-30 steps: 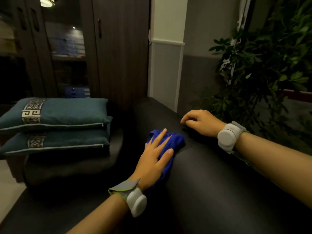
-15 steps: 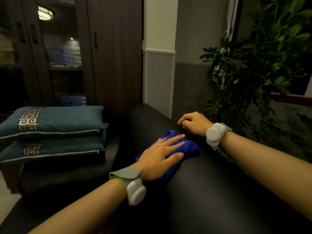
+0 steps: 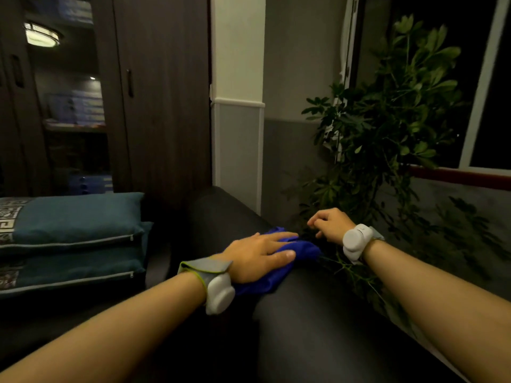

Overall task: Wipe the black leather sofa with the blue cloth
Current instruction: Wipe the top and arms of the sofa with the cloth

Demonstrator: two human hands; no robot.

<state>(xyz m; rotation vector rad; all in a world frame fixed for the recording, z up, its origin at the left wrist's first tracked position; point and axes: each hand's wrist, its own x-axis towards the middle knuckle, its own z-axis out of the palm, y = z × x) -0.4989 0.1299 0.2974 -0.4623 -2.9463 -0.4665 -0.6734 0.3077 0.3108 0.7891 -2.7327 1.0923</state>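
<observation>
The blue cloth (image 3: 302, 251) lies bunched on top of the black leather sofa (image 3: 318, 327) backrest, near its far edge. My left hand (image 3: 258, 254) presses flat on the cloth with straight fingers pointing right; most of the cloth is hidden under the palm. My right hand (image 3: 329, 225) rests just beyond the cloth on the sofa's back edge, fingers loosely curled downward and holding nothing. Both wrists wear white bands.
Two teal cushions (image 3: 69, 244) are stacked on the sofa seat at left. A leafy potted plant (image 3: 387, 139) crowds the sofa's right side, behind my right hand. A dark wooden cabinet (image 3: 154, 92) and a white pillar (image 3: 237, 106) stand beyond.
My left hand has swept the cloth rightward across the backrest top toward its far edge, fingers turning to point right. My right hand stayed at the edge, and the view tilted up.
</observation>
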